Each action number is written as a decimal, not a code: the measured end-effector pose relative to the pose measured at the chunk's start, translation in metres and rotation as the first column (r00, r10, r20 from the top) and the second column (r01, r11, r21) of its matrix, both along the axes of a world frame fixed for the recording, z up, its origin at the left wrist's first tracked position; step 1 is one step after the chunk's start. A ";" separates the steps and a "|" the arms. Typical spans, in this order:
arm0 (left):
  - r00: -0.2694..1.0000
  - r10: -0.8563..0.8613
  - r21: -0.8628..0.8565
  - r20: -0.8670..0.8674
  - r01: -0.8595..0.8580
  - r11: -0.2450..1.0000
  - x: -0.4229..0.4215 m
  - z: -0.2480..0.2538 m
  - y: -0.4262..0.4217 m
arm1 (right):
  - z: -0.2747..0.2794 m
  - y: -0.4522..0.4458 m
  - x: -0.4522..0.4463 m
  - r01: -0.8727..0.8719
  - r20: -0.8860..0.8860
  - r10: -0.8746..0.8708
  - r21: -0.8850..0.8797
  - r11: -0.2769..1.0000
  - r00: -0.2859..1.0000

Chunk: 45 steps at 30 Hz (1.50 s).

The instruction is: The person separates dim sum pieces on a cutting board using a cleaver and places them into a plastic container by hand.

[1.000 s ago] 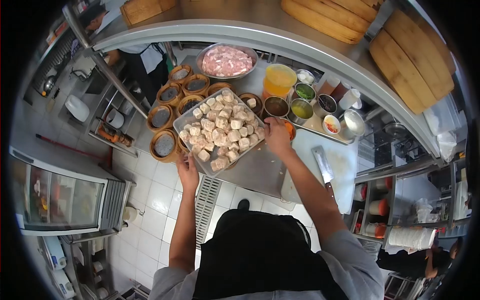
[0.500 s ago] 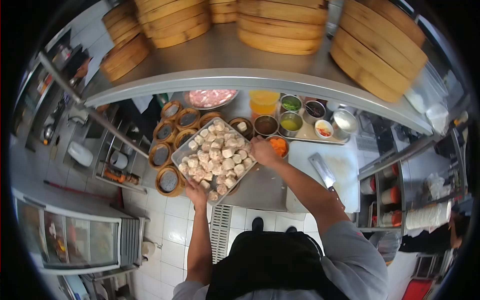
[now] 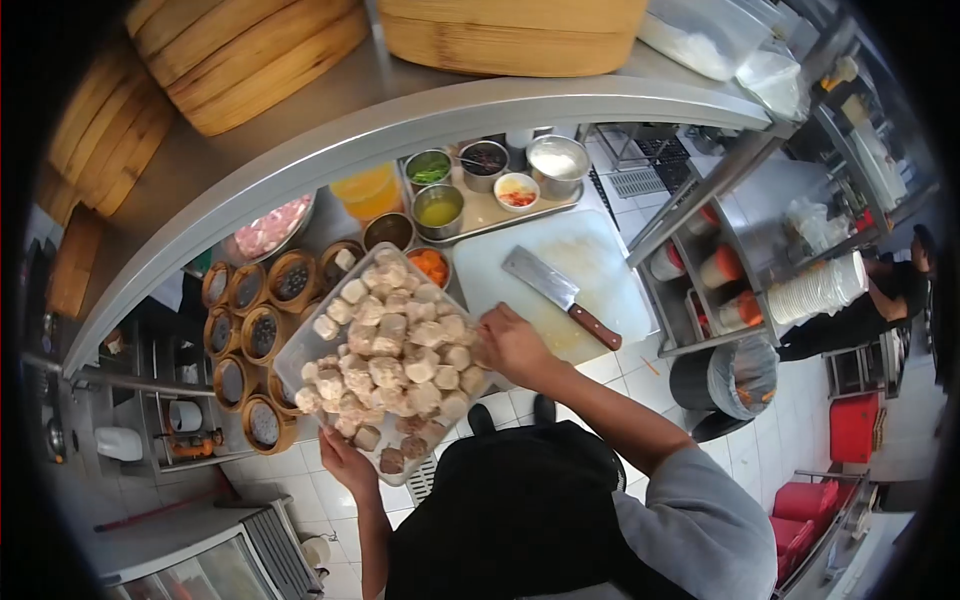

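Between my hands is a clear plastic tray heaped with pale, chunky dumplings. My left hand grips its near left edge, fingers partly hidden beneath it. At the right edge my right hand is closed round the rim. To the left of the tray stand several small bamboo steamers with dark perforated liners. A cleaver with a brown wooden handle lies on a white cutting board to the right. A bowl of orange pieces sits just beyond the tray.
Metal cups of sauces and toppings stand on a tray at the back, beside an orange-yellow container. Overhead, a steel shelf carries large bamboo steamers. A lined bin is at right; another person stands beyond.
The tray of dumplings has come nearer to my body, with both hands still on it. My view has turned to the right, showing more of the bin and the other person.
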<state>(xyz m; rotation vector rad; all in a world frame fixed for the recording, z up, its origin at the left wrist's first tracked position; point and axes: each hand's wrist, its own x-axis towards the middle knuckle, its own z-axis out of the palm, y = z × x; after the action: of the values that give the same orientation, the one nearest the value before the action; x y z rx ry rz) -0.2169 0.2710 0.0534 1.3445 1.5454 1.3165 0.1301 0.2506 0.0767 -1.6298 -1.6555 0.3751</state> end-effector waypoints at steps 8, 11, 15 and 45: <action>0.957 -0.290 -0.027 0.013 0.290 0.957 0.141 -0.029 -0.028 | 0.011 -0.120 0.110 0.313 0.086 -0.302 -0.175 0.934 0.949; 0.936 -0.352 0.006 -0.019 0.352 0.936 0.184 -0.062 -0.019 | -0.017 -0.134 0.155 0.379 0.133 -0.360 -0.183 0.907 0.924; 0.924 -0.374 0.024 -0.084 0.377 0.926 0.231 -0.088 0.006 | -0.049 -0.124 0.198 0.414 0.164 -0.394 -0.114 0.903 0.904; 0.934 -0.354 -0.284 0.041 0.351 0.892 0.239 -0.139 0.140 | -0.106 -0.248 0.142 0.598 0.014 -0.621 -0.283 0.750 0.784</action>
<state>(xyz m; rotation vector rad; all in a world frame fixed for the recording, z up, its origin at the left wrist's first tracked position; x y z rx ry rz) 0.0217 0.4108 -0.0853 1.3652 1.3563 0.8256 0.2726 0.0030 -0.0297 -2.2227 -0.9413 0.3312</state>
